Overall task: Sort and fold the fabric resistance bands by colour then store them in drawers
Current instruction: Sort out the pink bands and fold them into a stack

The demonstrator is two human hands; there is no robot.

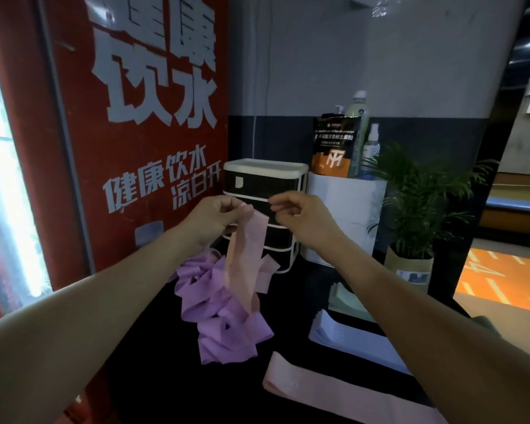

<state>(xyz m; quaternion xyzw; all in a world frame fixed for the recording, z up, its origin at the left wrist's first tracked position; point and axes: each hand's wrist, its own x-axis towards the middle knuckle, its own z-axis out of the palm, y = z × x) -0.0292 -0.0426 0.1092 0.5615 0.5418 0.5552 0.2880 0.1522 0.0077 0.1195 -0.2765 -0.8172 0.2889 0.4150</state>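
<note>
My left hand (218, 217) pinches the top of a pale pink fabric band (245, 258) that hangs down in front of the drawer unit (265, 191). My right hand (300, 215) is raised beside it with curled fingers, its fingertips close to the band's top edge; whether they hold the band is unclear. Below lies a heap of several purple bands (224, 313) on the dark counter (153, 356). A flat pink band (318, 393) lies at the counter's front, and a stack of pale lilac folded bands (349, 341) sits to the right.
A red panel with white lettering (141, 117) stands at the left. Behind the drawers are a white box (349, 209) carrying a black-and-orange pouch (334, 145) and bottles (358, 117). A potted plant (410, 209) stands at the right, with a light green stack (346, 298) near it.
</note>
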